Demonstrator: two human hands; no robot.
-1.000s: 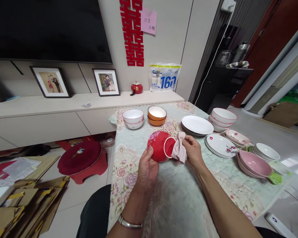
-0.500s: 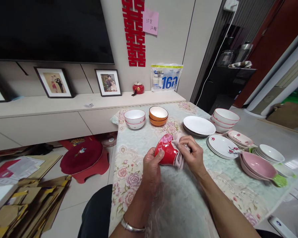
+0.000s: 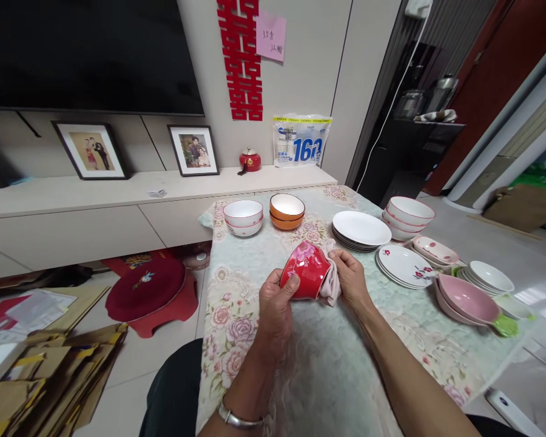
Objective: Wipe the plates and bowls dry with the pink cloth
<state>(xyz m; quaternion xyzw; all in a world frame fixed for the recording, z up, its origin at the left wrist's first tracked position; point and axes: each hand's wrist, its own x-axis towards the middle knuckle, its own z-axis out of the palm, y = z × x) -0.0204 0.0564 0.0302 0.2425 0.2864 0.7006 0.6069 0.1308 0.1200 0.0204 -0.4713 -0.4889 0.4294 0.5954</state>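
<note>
A red bowl (image 3: 306,274) with pink flowers is tilted on its side above the table, its mouth turned to the right. My left hand (image 3: 276,298) grips it by the base end, thumb along the outer wall. Bunched in my right hand (image 3: 351,274) is a pale pink cloth (image 3: 331,280), pressed over the bowl's rim and partly tucked inside. The right fingertips are partly hidden behind the cloth.
Beyond my hands stand white bowls (image 3: 243,213) and orange bowls (image 3: 287,209). To the right are stacked white plates (image 3: 362,228), flowered plates (image 3: 403,266), tall bowls (image 3: 409,211) and pink dishes (image 3: 468,297). A red stool (image 3: 148,288) stands left of the table.
My right hand with the cloth has moved from the bowl's outer side to its rim. The bowl has turned slightly in my left hand, and the view has shifted a little.
</note>
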